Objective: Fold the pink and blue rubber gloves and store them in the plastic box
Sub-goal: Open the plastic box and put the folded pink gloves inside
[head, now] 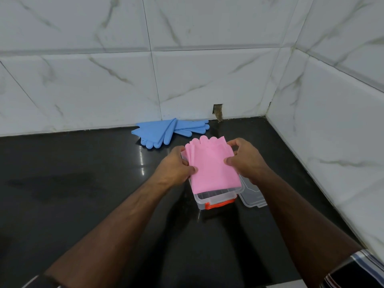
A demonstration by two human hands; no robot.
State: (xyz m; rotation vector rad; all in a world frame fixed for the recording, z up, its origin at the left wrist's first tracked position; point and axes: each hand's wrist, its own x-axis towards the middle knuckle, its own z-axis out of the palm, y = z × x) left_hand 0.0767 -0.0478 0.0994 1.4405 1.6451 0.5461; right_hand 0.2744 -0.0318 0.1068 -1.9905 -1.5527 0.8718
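The folded pink gloves [212, 167] are held flat over the clear plastic box [216, 199], covering most of its opening; their fingertips point away from me. My left hand [178, 165] pinches their left edge and my right hand [243, 159] grips their right edge. The box has an orange latch [220, 204] on its near side. The blue gloves [166, 132] lie unfolded on the black counter by the back wall, beyond the box.
The box's clear lid [252, 195] lies on the counter just right of the box. The black counter [83, 183] meets white marble-tiled walls behind and at the right. A small hole in the back wall [217, 111] sits above the counter.
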